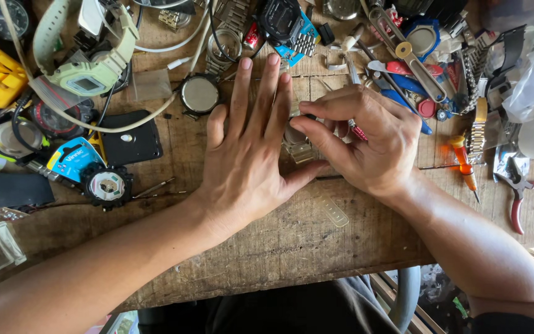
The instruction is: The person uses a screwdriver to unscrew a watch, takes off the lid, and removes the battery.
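1. The right hand (366, 142) pinches a metal watch (296, 141) at mid-frame between thumb and forefinger; a red-handled tool (358, 132) lies under its fingers. A firm pinch seems best, fingertips clear of the case.
2. The left hand (248, 148) lies flat and open, grasping nothing, its thumb beside the watch; pressing down likely steadies the piece on the table (279, 241).
3. Small parts could roll off: a clear strip (334, 212) lies near the lower edge.
4. Pliers (520, 185) rest at right, a round case (199, 94) at upper left.
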